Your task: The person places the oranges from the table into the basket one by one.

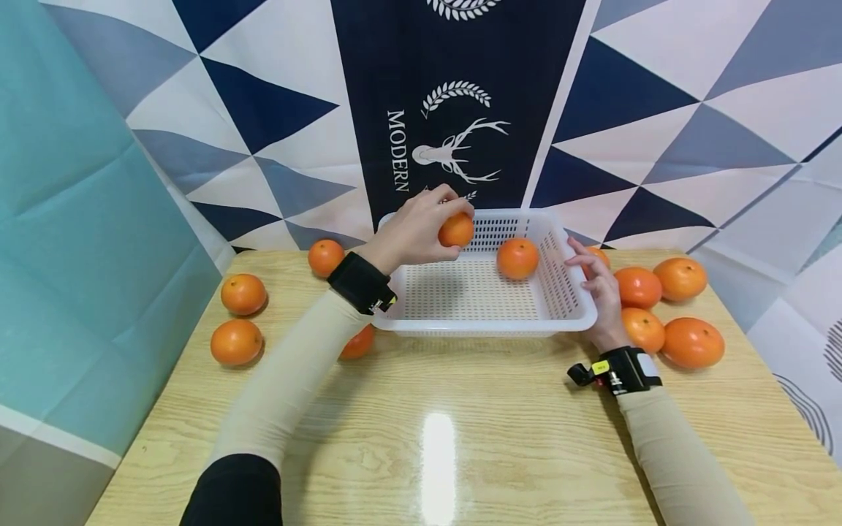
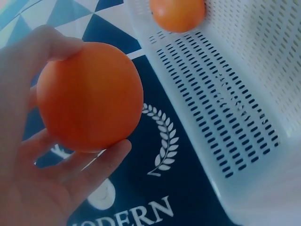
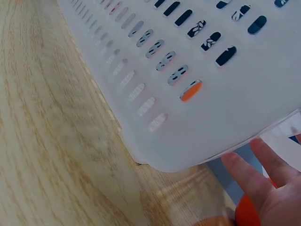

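Orange point(image 1: 457, 229), one: raised at the far side of the white basket point(image 1: 483, 325), left hand point(image 1: 421, 225) grip clamped round it, presumably to stop it rolling free. Right hand point(image 1: 600, 292): grip apart, fingers touching the basket's right rim, apparently steadying it. Second orange point(image 1: 517, 258): inside, right. Further oranges point(image 1: 693, 342): on worktop point(image 1: 368, 438), left and right.

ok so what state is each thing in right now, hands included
Left hand, gripping the held orange
White plastic basket, upright, one orange inside
Right hand, fingertips touching the basket's rim
Left-side oranges, four visible, on the wooden table
Right-side oranges, five visible, on the table
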Demonstrator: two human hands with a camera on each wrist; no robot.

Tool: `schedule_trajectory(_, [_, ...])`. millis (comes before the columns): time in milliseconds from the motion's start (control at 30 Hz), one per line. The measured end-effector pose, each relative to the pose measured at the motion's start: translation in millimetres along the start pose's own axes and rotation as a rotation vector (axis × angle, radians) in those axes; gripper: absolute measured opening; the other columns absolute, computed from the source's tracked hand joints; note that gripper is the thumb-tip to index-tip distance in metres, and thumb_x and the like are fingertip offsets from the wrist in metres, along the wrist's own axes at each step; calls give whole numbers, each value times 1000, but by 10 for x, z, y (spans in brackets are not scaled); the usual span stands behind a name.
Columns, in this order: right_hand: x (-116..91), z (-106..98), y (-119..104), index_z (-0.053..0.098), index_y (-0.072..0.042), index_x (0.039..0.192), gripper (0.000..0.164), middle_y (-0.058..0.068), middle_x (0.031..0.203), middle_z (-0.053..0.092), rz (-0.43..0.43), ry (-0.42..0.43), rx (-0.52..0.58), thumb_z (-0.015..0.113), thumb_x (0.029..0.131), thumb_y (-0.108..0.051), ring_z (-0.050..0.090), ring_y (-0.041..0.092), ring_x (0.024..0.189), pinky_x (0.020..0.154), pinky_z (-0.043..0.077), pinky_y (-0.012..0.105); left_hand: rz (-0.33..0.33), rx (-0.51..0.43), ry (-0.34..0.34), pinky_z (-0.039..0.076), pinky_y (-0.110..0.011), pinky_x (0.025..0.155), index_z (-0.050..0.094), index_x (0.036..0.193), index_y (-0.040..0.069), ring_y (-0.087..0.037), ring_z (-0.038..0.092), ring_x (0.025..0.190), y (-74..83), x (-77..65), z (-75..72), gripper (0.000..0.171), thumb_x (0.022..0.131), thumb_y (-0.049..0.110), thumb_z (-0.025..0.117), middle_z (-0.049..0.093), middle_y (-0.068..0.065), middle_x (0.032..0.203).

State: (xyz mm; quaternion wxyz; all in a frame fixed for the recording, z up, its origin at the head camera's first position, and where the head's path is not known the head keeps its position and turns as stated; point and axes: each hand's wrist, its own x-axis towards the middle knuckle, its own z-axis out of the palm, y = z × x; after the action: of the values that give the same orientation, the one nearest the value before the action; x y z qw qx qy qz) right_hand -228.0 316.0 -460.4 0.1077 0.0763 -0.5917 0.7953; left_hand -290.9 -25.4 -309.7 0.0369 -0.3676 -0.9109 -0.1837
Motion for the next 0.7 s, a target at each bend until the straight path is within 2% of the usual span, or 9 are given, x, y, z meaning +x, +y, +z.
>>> schedule_trajectory(133, [6, 8, 10, 77, -25, 109, 61, 6, 184, 36, -4, 1, -2, 26, 89, 2, 26, 30, 174, 119, 39, 27, 29, -14, -18, 48, -53, 123, 68, 145, 20, -34, 57, 134, -5, 82, 109, 52, 96, 27, 84, 58, -11, 150])
schedule_trajectory(367, [-2, 5, 6, 77, -25, 109, 61, 5, 183, 39, -8, 8, -14, 26, 90, 2, 26, 28, 173, 118, 38, 28, 60, -50, -44, 54, -45, 114, 69, 143, 20, -31, 57, 130, -6, 237, 310, 51, 95, 25, 87, 60, -9, 144])
schedule_trajectory(533, [-10, -3, 5, 75, -25, 109, 60, 6, 184, 37, -6, 11, -25, 25, 90, 2, 27, 27, 174, 120, 38, 27, 66, -79, -101, 56, -39, 110, 69, 144, 21, -27, 58, 128, 1, 343, 384, 51, 96, 24, 87, 60, -7, 144])
schedule_trajectory(700, [-2, 7, 6, 76, -25, 109, 60, 4, 183, 41, -12, 17, -22, 25, 90, 2, 28, 27, 173, 120, 38, 28, 84, -110, -138, 58, -35, 108, 70, 144, 18, -26, 60, 125, -31, 431, 456, 51, 96, 22, 87, 60, -7, 143])
